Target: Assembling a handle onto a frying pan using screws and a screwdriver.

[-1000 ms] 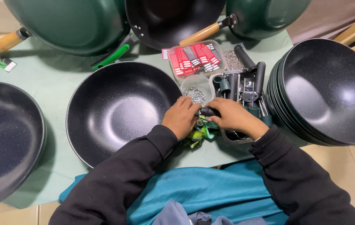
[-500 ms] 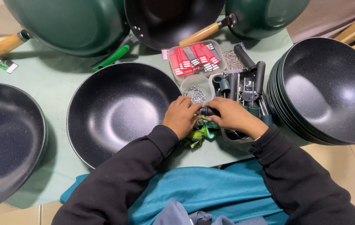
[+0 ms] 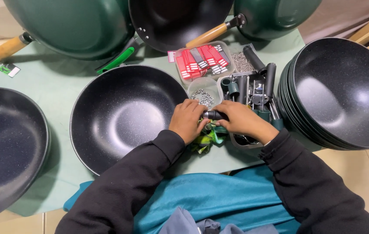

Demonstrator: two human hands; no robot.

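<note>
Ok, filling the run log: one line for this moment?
left hand: on black handle | right hand: grips it | beside: black wok

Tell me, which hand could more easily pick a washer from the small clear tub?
Probably the left hand: its fingertips lie just below the clear tub of washers, while the right hand grips the black handle.

Both arms wear long black sleeves of a soft, matte knit, with ribbed cuffs that end at the wrists. The left sleeve (image 3: 123,182) creases loosely along the forearm; the right sleeve (image 3: 314,186) bunches in folds near its cuff. The left hand (image 3: 188,120) and right hand (image 3: 245,122) are bare, with no gloves or rings to be seen. A teal cloth (image 3: 210,195) covers the lap, with a bit of grey fabric (image 3: 193,223) below it.
</note>
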